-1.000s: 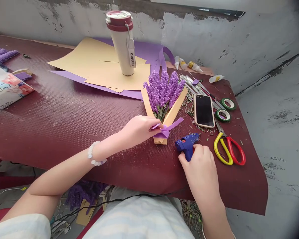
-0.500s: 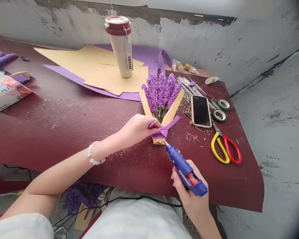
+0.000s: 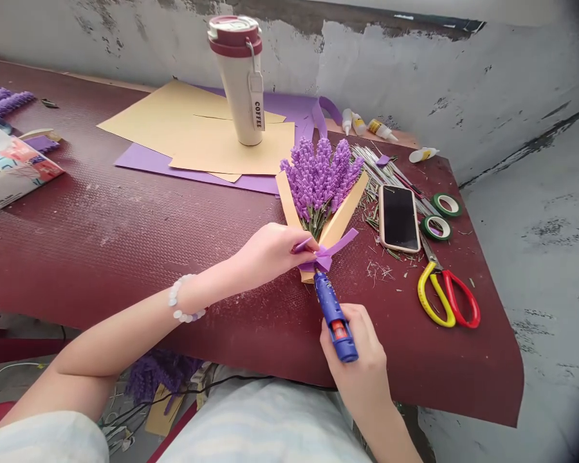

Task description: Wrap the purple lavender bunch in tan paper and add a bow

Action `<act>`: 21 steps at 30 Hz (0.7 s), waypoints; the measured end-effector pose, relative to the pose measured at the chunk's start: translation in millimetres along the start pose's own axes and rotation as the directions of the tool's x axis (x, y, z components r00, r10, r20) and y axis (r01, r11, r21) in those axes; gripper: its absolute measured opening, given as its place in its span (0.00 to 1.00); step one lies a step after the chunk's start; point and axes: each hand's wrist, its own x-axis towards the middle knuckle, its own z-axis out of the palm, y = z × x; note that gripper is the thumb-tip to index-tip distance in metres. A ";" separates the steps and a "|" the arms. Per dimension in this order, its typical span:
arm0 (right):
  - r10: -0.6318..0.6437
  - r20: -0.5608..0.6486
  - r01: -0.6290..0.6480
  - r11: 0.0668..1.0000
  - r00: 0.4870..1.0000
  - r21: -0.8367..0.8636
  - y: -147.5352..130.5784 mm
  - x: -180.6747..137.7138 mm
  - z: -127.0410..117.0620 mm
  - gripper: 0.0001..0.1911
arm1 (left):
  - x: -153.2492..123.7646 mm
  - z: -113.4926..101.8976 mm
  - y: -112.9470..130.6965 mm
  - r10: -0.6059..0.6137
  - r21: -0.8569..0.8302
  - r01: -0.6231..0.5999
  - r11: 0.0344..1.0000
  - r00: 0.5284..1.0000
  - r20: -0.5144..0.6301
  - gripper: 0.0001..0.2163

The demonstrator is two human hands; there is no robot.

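Observation:
A bouquet of purple lavender-like craft flowers (image 3: 321,173) lies on the table in a tan paper wrap (image 3: 345,215). Across the wrap's lower part sits a purple bow (image 3: 324,257) of flat strips. My left hand (image 3: 282,249) pinches the bow's left side between thumb and fingers. My right hand (image 3: 359,347) is wrapped round a blue glue gun (image 3: 332,312) with a red-orange part showing in its body. The gun's nozzle points up at the lower edge of the bow; whether it touches cannot be seen.
A coffee tumbler (image 3: 244,90) stands on tan paper sheets (image 3: 145,122) behind. Right of the bouquet lie a phone (image 3: 399,217), scissors (image 3: 446,292), green tape rolls (image 3: 436,227), and several small glue bottles (image 3: 423,154). A printed box (image 3: 14,170) sits far left.
My right hand has brought the glue gun left and more upright, its nozzle now close under the bow. My left hand keeps its pinch. The whole view has shifted slightly.

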 end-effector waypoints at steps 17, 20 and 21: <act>-0.307 0.209 0.372 0.753 0.928 -0.542 -27.0 12.8 -40.9 0.20 | -3.1 3.0 2.0 0.021 0.038 -0.022 0.999 1.000 0.014 0.03; -0.306 0.187 0.359 0.776 0.933 -0.519 -22.6 3.6 -42.6 0.19 | -4.6 3.2 1.3 0.043 0.059 -0.043 0.997 0.999 0.003 0.03; -0.297 0.176 0.345 0.790 0.939 -0.507 -20.4 0.2 -42.9 0.18 | -5.2 3.0 1.2 0.062 0.078 -0.063 0.995 0.998 0.005 0.03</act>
